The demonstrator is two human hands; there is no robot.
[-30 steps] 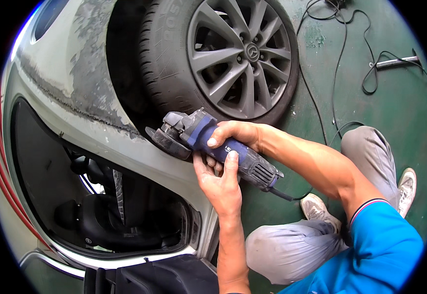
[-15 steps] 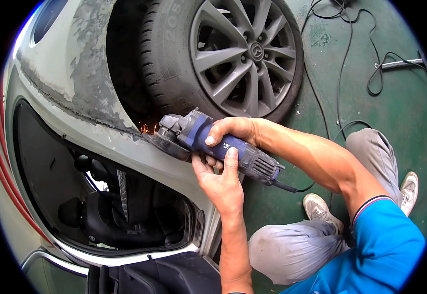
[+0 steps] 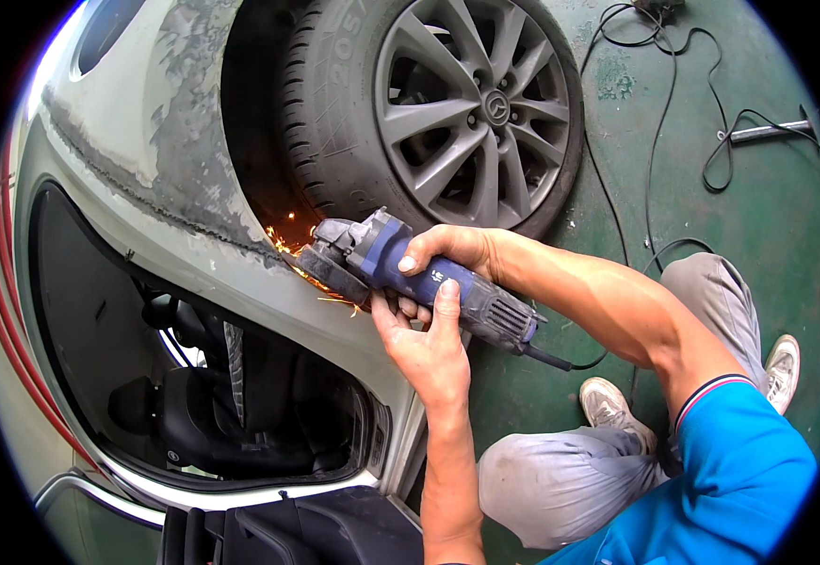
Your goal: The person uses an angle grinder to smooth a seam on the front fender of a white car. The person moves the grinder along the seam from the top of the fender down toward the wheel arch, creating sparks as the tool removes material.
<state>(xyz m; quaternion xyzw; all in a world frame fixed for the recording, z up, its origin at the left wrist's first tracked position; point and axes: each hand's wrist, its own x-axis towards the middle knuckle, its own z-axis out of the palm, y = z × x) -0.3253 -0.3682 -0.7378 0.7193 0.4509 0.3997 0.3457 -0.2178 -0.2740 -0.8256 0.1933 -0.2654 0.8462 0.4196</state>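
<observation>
Both my hands hold a blue and black angle grinder (image 3: pixel 391 256). My right hand (image 3: pixel 457 250) wraps over the top of its body. My left hand (image 3: pixel 429 353) grips it from below near the head, thumb up along the side. The grinder's disc end meets the grey, scraped edge of the wheel arch (image 3: pixel 250 243) on a pale car body (image 3: pixel 306 320). Orange sparks (image 3: pixel 283 243) fly there, some streaking below the disc towards my left fingertips. Exactly where the disc touches is hidden by the grinder head. Close behind the head stands the tyre (image 3: pixel 330 155).
A silver alloy wheel (image 3: pixel 499 108) sits beside the arch. The grinder's black cord (image 3: pixel 560 361) trails to the floor, where more cable (image 3: pixel 653 141) loops near a metal bar (image 3: pixel 768 130). Below lies the car's open window (image 3: pixel 231 395). Red hoses (image 3: pixel 5 292) run at the left.
Sparks have grown brighter and spread wider, now also below the disc. The car and wheel have shifted slightly to the right in view. Both hands keep their grip on the grinder.
</observation>
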